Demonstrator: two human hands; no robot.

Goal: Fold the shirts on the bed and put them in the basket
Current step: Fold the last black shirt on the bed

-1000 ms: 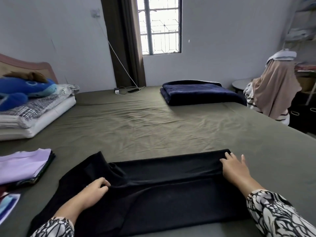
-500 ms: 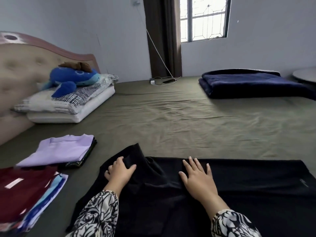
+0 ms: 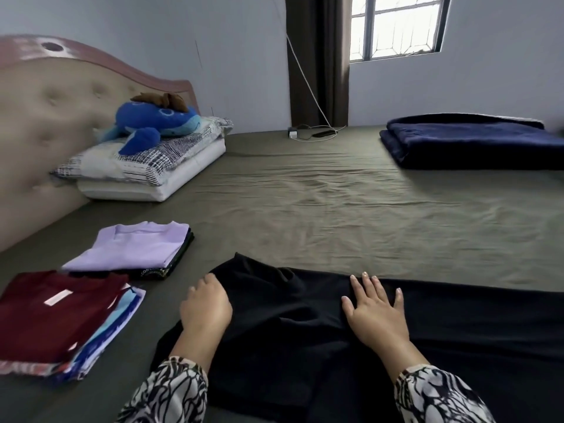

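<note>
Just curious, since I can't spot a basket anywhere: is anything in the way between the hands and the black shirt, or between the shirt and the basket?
Nothing separates them: the left hand and right hand already rest on the black shirt. No basket shows, so that path can't be judged.

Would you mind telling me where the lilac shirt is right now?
In the head view the folded lilac shirt lies on the bed's left side, topping a small stack just beyond the maroon shirt pile.
</note>
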